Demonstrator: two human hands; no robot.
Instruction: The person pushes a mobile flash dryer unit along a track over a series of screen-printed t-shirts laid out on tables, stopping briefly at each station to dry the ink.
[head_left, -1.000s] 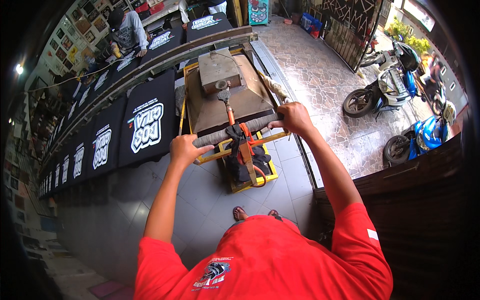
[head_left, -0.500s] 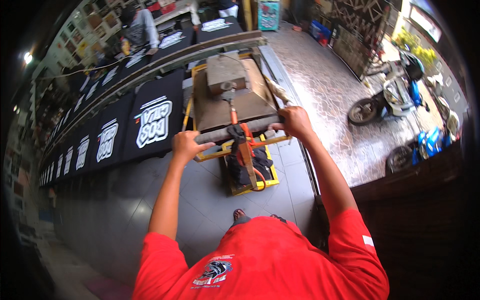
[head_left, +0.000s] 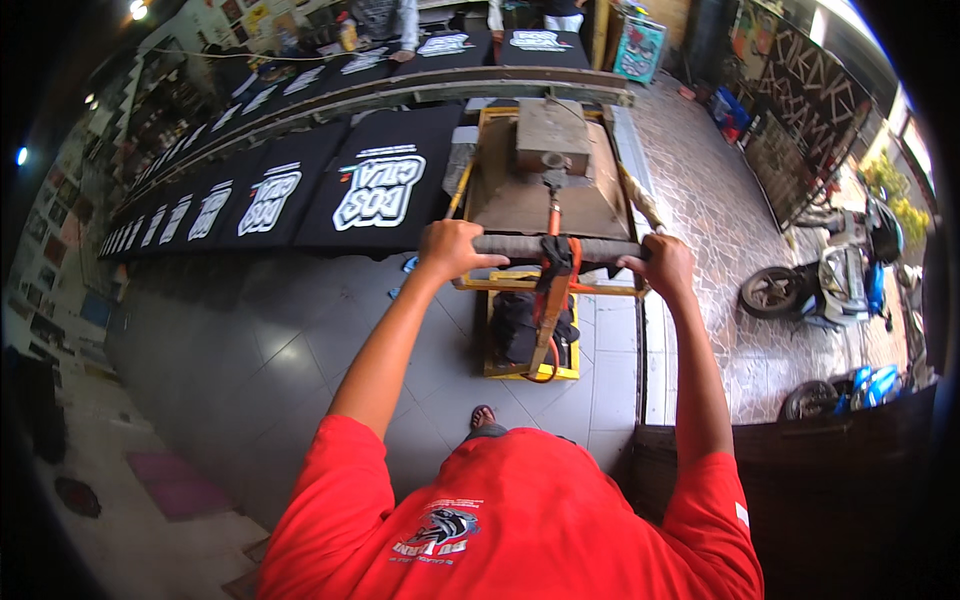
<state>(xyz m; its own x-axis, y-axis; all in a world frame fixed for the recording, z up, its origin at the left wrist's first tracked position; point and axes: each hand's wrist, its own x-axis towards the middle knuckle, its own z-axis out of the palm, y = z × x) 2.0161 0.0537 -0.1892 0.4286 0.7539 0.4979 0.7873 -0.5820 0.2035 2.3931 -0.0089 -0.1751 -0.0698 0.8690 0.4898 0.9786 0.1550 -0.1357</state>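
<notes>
My left hand point(head_left: 455, 250) is closed round the left end of a grey wrapped handlebar point(head_left: 510, 248), thumb along it. At its other end my right hand point(head_left: 665, 266) grips the same bar. Both arms reach forward. The bar belongs to a wheel-less-looking press point(head_left: 490, 205) with a broad sloped metal hood, a metal box point(head_left: 552, 135) on top and a yellow frame. An orange strap and black cloth wrap the bar's middle, where a lever slants toward me. Left of the press lies a black T-shirt point(head_left: 325, 215) with a white print.
More printed black shirts point(head_left: 230, 220) line the long table leftward. Behind a rail point(head_left: 400, 90), people stand at another row of shirts. A low yellow frame point(head_left: 572, 350) holding dark cloth stands on the tiled floor point(head_left: 420, 345). Motorbikes point(head_left: 840, 285) are parked to the right.
The view has swung, so the press, shirts and motorbikes sit farther right in it. The bar now looks more level. Both hands have stayed on it.
</notes>
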